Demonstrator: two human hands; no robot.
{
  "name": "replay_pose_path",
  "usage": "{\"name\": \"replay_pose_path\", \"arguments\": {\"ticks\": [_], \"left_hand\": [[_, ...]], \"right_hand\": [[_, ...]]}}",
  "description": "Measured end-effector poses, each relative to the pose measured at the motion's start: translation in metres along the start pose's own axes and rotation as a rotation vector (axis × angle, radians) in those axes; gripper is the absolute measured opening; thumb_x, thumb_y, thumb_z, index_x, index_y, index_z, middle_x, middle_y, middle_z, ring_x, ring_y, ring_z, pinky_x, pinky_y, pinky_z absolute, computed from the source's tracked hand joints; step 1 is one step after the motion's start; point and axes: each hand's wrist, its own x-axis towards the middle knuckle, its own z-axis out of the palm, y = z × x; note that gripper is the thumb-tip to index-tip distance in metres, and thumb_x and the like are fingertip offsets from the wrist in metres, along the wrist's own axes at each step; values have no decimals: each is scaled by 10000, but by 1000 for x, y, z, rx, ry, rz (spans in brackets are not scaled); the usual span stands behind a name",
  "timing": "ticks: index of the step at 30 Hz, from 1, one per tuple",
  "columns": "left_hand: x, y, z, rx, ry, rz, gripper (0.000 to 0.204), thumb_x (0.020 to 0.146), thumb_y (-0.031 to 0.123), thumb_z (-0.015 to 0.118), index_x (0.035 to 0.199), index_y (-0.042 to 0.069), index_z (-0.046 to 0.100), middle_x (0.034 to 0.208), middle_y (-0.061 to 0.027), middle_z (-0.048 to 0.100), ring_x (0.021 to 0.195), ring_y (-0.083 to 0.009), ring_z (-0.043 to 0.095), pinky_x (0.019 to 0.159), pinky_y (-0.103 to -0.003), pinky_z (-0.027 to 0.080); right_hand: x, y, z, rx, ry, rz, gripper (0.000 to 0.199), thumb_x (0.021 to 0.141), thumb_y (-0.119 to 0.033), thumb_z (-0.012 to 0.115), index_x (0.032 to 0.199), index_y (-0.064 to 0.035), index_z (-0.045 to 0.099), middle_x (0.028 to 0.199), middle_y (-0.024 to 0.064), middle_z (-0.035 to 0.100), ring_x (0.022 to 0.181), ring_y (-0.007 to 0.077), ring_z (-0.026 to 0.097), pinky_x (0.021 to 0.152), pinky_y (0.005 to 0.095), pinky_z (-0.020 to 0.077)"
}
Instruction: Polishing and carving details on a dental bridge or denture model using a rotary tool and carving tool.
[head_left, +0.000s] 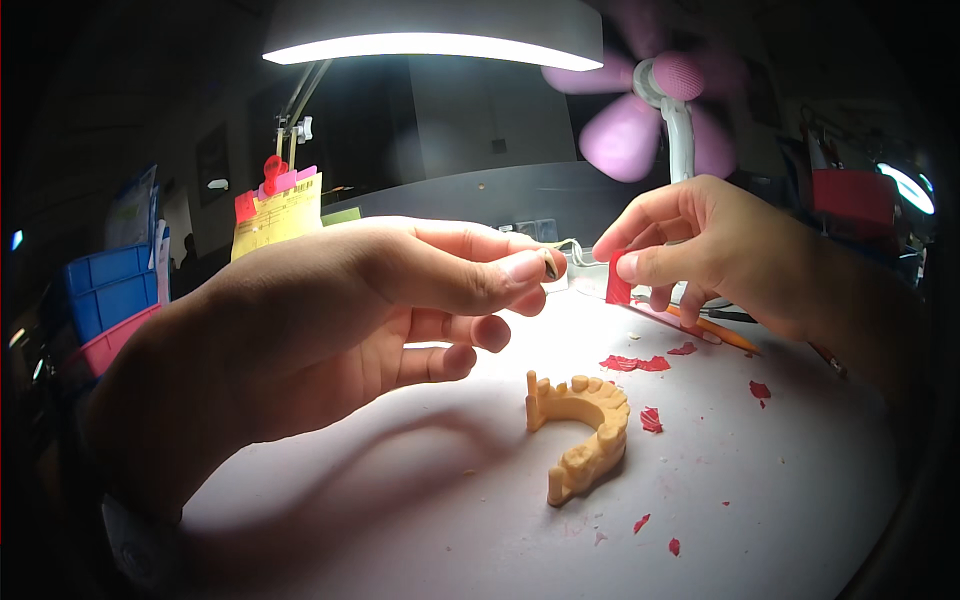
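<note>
A lamp [435, 47] glows white above the far edge of the pale table [780, 530]. Behind that edge stands a grey partition [425, 192]; beyond the right edge, another light [907, 189] shines in the gloom.

Small dark shiny piece [551, 265]: your left hand [370, 290] covers most of it, so its shape you cannot tell.
Flat red strip [615, 287]: your right hand [705, 240] hides a part of it under the thumb.
Pink-bladed fan [620, 140]: the blades look blurred to you.
Wide grey lamp hood [430, 20]: the upper edge cuts it.
Yellow paper sheets [275, 220]: your left hand hides their lower part.
</note>
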Motion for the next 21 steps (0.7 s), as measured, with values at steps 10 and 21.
{"name": "replay_pose_path", "arguments": {"ticks": [10,21], "left_hand": [[-9,-15,2,-273,-82,-35,358,975,228,742,1283,67,656,1126,-77,709,960,-103,656,719,-263,488],[-9,-15,6,-343,-120,-28,359,981,223,734,1297,75,649,1123,-65,714,949,-98,658,719,-262,486]], "right_hand": [[-33,-4,-118,-963,175,517,434,926,-406,727,1090,-5,751,900,106,746,765,131,700,593,257,512],[-75,38,-142,-1186,47,783,405,947,-436,701,1114,-71,745,889,101,717,842,137,699,711,273,528]]}}
